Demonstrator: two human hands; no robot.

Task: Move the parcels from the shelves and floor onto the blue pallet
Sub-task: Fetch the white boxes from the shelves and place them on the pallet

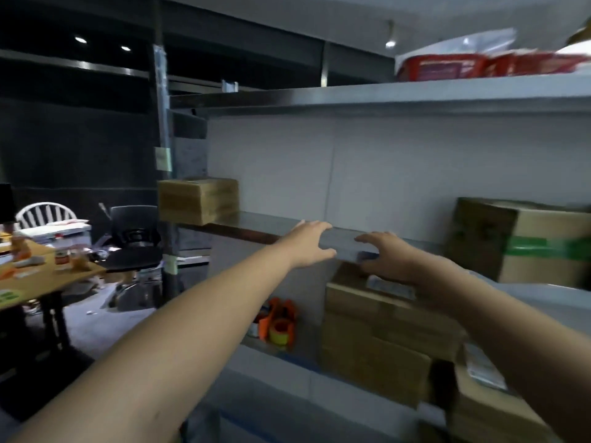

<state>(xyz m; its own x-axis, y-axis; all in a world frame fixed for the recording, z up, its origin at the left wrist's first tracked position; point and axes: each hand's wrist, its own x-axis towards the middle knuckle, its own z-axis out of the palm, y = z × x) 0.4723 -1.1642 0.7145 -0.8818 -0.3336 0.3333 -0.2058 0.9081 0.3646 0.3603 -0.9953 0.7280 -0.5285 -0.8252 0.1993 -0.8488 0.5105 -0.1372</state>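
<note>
Both my arms reach toward the metal shelf unit. My left hand is spread open at the front edge of the middle shelf, holding nothing. Beside it my right hand is open too, just above a brown cardboard parcel on the lower shelf. A small brown parcel sits at the left end of the middle shelf. At that shelf's right end stands a larger box with green tape. Another parcel with a label lies at lower right. No blue pallet is in view.
Red and white packages lie on the top shelf. Orange tape rolls sit on the lower shelf, left of the brown parcel. To the left stand a cluttered wooden table, a black office chair and a white chair.
</note>
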